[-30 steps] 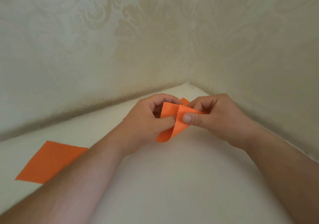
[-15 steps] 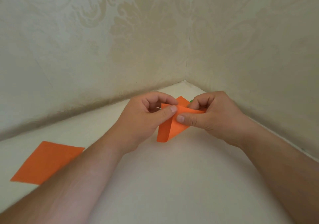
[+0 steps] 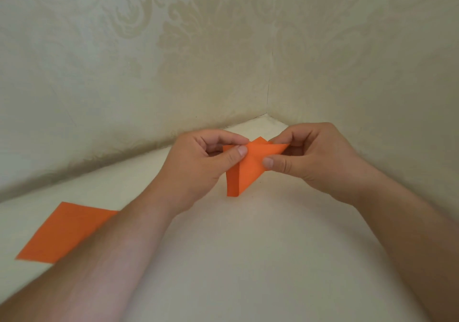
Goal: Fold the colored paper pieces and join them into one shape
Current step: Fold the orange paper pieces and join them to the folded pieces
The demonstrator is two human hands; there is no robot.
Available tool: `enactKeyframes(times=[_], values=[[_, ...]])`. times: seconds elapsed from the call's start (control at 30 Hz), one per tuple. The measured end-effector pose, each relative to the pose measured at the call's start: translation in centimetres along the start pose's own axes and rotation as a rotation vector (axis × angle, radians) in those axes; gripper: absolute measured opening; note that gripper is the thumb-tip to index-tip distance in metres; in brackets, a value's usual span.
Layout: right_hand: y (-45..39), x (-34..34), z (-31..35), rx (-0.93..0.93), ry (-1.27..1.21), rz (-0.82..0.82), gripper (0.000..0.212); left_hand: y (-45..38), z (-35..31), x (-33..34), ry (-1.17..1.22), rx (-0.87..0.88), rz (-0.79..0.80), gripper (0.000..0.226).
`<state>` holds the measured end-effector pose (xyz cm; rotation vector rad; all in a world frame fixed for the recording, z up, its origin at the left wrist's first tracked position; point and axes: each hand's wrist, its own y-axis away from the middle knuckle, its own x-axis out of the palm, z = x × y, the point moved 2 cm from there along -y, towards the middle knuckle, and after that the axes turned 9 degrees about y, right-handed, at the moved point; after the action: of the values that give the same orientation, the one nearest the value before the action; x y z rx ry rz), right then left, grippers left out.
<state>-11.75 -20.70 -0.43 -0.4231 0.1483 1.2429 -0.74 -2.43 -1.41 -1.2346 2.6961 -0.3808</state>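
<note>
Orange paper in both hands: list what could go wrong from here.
1. The folded orange paper is held in mid-air, pinched by the left hand and right hand; with no surface beneath, the crease may come out crooked.
2. Opposing pulls could tear it at either grip.
3. The left forearm overlaps the flat orange sheet and might drag it.

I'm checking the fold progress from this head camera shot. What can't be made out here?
- Folded orange paper: the upper corners are covered by the left hand and the right hand, head view.
- Flat orange sheet: its right part lies behind the left forearm.
- Any other colored pieces: none visible.
</note>
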Motion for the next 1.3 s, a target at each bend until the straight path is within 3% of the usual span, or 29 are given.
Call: enactKeyframes(times=[0.13, 0.8, 1.3], values=[[-0.05, 0.12, -0.02, 0.017, -0.115, -0.039, 0.014, -0.14, 0.13, -0.21, 0.001, -0.011, -0.015, 0.012], [-0.23, 0.09, 0.03, 0.088, -0.078, -0.205, 0.014, -0.02, -0.09, -0.27, -0.096, 0.001, -0.001, 0.020], [-0.38, -0.22, -0.19, 0.125, -0.148, -0.220, 0.014, -0.14, -0.24, -0.46, -0.068, -0.012, -0.035, 0.016]])
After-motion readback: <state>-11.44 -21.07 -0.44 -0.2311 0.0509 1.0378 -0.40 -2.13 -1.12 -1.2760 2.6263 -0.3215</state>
